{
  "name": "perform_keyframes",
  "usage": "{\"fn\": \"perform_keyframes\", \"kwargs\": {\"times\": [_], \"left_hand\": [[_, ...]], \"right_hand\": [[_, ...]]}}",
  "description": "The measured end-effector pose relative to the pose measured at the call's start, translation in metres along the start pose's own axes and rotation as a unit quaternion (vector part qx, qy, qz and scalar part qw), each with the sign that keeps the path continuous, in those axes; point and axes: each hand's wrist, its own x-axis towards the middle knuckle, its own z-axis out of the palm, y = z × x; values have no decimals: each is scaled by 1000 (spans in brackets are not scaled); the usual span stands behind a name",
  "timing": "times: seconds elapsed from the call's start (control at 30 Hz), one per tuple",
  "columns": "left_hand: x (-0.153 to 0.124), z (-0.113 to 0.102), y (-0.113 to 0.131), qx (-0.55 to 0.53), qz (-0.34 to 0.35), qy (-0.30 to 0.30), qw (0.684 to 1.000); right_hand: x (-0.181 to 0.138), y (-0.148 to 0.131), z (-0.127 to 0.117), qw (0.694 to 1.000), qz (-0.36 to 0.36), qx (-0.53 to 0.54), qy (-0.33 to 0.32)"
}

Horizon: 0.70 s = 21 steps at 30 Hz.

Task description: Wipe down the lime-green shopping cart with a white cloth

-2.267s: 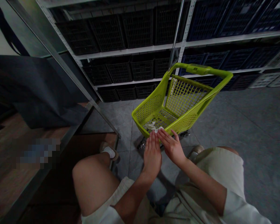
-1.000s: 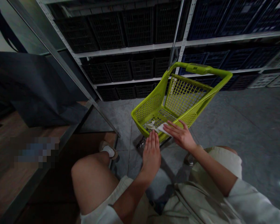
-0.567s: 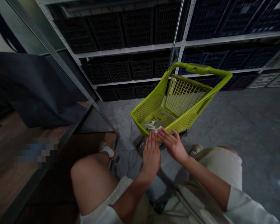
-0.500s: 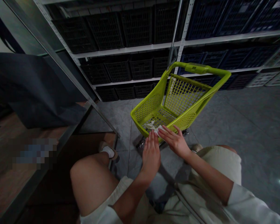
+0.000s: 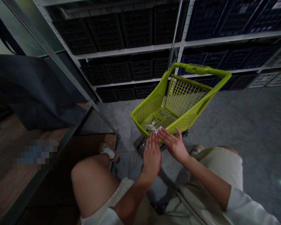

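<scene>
A lime-green shopping cart with mesh sides stands in front of me. Crumpled white paper or tissue lies inside at its near end, partly hidden by my fingertips. My left hand is at the cart's near rim, palm down, its fingers stretched out side by side. From the right, my right hand reaches over the same rim with straight fingers and a raised thumb. The fingertips of both hands almost meet beside the white paper. Whether they touch the paper or the rim, I cannot tell.
Shelving behind the cart carries rows of dark crates. To my left is a wooden bench with a metal frame and a dark cloth. Grey tiled floor extends to the right. My knees flank the hands.
My right hand has shifted slightly left and its thumb has lifted away from the fingers. The left hand and the cart are nearly unchanged.
</scene>
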Motion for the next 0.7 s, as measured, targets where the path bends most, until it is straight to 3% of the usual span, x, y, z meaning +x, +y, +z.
{"fn": "perform_keyframes", "kwargs": {"times": [0.1,0.2,0.3,0.37,0.5,0.6,0.7], "left_hand": [[0,0,0,-3,7,-5,1000],[0,1,1,-5,0,2,1000],[0,3,2,-4,-5,6,1000],[0,4,2,-4,-5,6,1000],[0,3,2,5,-3,4,1000],[0,0,1,2,2,0,1000],[0,-2,1,-2,4,-4,1000]], "right_hand": [[-1,42,-10,999,20,-41,-1],[-1,83,-16,989,115,-87,43],[0,76,-12,979,174,-87,63],[0,45,-5,986,154,-51,47],[-1,-7,3,999,48,18,15],[-1,9,-3,1000,-13,18,-11],[-1,61,-15,1000,-7,-16,-10]]}}
